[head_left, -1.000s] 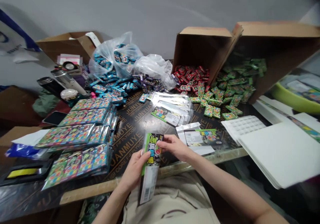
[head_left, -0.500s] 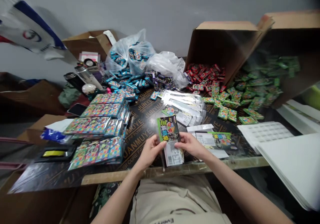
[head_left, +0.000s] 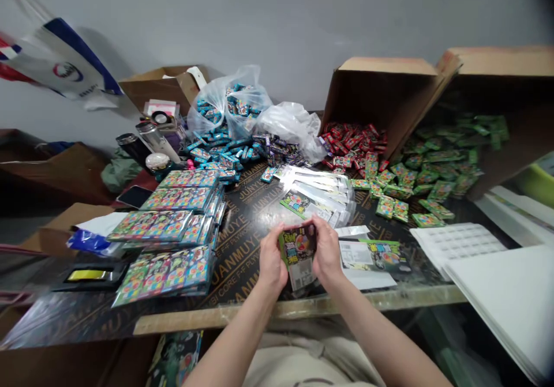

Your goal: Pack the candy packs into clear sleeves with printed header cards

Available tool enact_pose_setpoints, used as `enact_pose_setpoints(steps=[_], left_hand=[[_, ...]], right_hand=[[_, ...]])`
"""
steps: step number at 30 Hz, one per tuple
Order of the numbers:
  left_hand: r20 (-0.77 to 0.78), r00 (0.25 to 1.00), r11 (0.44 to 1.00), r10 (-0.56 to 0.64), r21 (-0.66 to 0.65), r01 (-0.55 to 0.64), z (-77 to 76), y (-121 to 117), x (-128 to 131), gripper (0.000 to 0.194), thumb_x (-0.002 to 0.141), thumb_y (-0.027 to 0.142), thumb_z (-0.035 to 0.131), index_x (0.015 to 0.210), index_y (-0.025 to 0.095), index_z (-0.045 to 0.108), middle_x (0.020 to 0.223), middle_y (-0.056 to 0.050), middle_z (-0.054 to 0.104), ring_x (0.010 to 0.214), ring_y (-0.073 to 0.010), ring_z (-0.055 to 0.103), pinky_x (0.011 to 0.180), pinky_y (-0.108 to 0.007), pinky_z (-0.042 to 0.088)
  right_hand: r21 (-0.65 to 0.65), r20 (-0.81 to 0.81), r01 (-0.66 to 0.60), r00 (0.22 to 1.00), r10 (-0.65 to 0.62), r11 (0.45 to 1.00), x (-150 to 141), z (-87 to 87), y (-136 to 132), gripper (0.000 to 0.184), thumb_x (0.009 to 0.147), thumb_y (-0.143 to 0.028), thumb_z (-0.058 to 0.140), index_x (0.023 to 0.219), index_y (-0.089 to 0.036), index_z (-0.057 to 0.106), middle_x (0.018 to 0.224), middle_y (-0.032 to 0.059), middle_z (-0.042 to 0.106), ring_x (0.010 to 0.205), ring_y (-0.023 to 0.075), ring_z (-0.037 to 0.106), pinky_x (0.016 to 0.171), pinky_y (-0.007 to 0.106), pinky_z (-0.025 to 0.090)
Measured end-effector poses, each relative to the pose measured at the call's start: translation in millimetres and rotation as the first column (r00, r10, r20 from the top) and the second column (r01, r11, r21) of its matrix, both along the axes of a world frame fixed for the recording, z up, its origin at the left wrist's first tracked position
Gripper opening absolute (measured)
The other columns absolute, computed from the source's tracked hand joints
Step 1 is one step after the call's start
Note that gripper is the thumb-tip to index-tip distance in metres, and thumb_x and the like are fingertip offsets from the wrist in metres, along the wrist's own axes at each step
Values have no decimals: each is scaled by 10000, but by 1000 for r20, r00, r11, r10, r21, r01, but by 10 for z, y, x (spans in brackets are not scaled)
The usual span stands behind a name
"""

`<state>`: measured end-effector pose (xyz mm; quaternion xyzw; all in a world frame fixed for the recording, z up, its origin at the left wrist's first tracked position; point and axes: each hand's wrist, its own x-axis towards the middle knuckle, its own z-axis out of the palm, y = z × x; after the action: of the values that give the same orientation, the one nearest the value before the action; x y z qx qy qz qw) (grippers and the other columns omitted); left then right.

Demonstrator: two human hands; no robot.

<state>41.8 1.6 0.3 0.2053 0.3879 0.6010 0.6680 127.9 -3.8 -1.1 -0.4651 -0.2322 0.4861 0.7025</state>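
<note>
Between my hands, near the front edge of the table, is a printed packaging card (head_left: 299, 251), dark and green at the top with colourful lettering and a pale lower part. My left hand (head_left: 272, 262) is closed on its left side, and my right hand (head_left: 328, 253) grips its right side, fingers curled over the top edge. Just to the right lies another printed card (head_left: 385, 253) on white paper. Beyond my hands, clear plastic sleeves (head_left: 320, 186) lie fanned out, with a printed card on top.
Stacked colourful packs (head_left: 167, 271) stand at left. Small blue packs (head_left: 225, 150), purple packs (head_left: 281, 150), red packs (head_left: 352, 139) and green packs (head_left: 393, 207) are heaped behind. Cardboard boxes (head_left: 385, 67) lie tipped at the back right. White sheets (head_left: 502, 295) lie at right.
My hands have shifted from the card's lower middle to its two sides, fingers now reaching over its top edge. The card has come slightly nearer to upright. The camera view has tilted a little upward.
</note>
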Motion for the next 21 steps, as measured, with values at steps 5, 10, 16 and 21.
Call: enact_pose_setpoints(steps=[5, 10, 16, 21], left_hand=[[-242, 955, 975, -173, 93, 200, 111, -38, -239, 210, 644, 189, 663, 848, 147, 692, 839, -67, 705, 783, -182, 650, 801, -321, 475], [-739, 657, 809, 149, 473, 349, 242, -141, -407, 178, 637, 205, 708, 815, 201, 712, 882, -58, 702, 839, -192, 637, 835, -324, 468], [-831, 556, 844, 12, 306, 440, 381, -80, -465, 136, 672, 265, 682, 763, 165, 700, 765, -50, 704, 702, -178, 649, 672, -280, 517], [-830, 541, 847, -137, 185, 498, 484, -13, -457, 140, 661, 260, 676, 708, 128, 678, 663, -47, 686, 613, -173, 635, 581, -259, 508]], right_hand=[[-2, 85, -241, 967, 241, 970, 260, 85, -42, 59, 656, -209, 637, 705, -177, 642, 657, -14, 636, 635, 126, 587, 652, 249, 458], [152, 574, -382, 785, 233, 912, 548, 150, -111, 110, 729, -214, 622, 811, -201, 693, 861, 42, 689, 852, 190, 626, 817, 331, 464], [49, 673, -468, 668, 317, 882, 616, 309, -166, 154, 730, -251, 634, 854, -182, 694, 764, 41, 700, 667, 162, 646, 636, 279, 524], [26, 695, -500, 632, 344, 866, 576, 455, -173, 129, 731, -262, 630, 765, -148, 678, 643, 23, 667, 521, 116, 599, 497, 215, 497]])
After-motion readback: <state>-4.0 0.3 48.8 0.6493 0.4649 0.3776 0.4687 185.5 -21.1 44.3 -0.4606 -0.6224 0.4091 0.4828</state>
